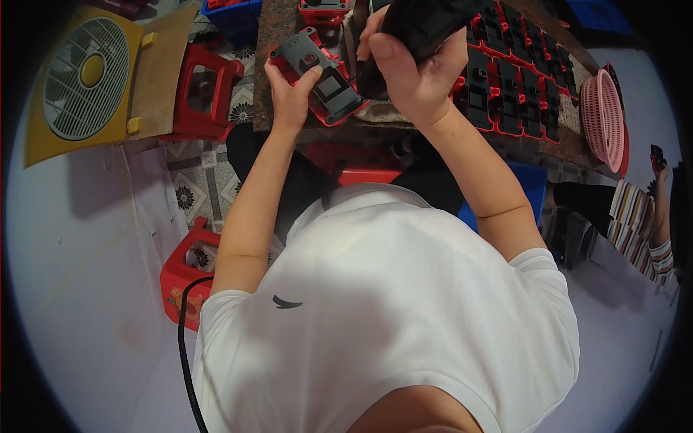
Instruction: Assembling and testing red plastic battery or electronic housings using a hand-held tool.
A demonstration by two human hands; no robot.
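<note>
A dark speckled stone tabletop (278, 29) runs across the top of the view. Below it the floor (198, 180) is tiled in pale squares with dark flower patterns. A yellow box fan (83, 79) lies at the upper left, beside a brown board (162, 72). Red plastic stools stand on the tiles, one (206, 94) near the fan and another (180, 278) lower down. A pink plastic basket (603, 119) rests at the right end of the tabletop. Blue crates (234, 14) sit at the top edge. The light is even and soft.

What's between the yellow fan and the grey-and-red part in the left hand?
In the head view, a red plastic stool stands on the patterned tile floor between the yellow fan and the grey-and-red part.
</note>
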